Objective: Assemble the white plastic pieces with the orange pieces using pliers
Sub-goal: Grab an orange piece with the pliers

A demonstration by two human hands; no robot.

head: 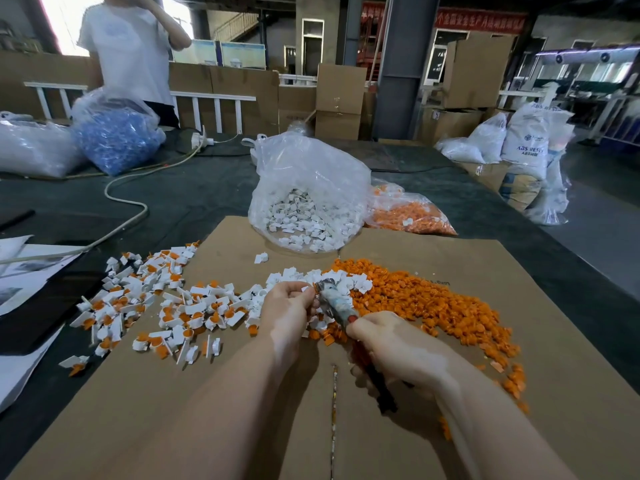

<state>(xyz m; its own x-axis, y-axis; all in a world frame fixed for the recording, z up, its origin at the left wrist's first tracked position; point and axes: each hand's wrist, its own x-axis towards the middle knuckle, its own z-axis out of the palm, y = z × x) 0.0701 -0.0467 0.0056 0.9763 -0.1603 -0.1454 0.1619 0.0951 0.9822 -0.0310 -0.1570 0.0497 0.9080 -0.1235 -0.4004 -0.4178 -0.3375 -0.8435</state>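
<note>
My right hand (pixel 391 348) grips the handles of the pliers (pixel 334 304), whose jaws point up and left. My left hand (pixel 287 306) pinches a white plastic piece (pixel 306 289) right at the jaws. Loose orange pieces (pixel 443 306) lie heaped on the cardboard (pixel 450 410) to the right. A small heap of loose white pieces (pixel 294 277) sits just beyond my hands. Assembled white-and-orange pieces (pixel 166 306) are spread out to the left.
A clear bag of white pieces (pixel 304 199) stands at the cardboard's far edge, with a bag of orange pieces (pixel 408 213) to its right. A cable (pixel 128 202) and a bag of blue parts (pixel 114 136) lie far left. A person (pixel 131 46) stands behind the table. Papers (pixel 20 282) lie at the left edge.
</note>
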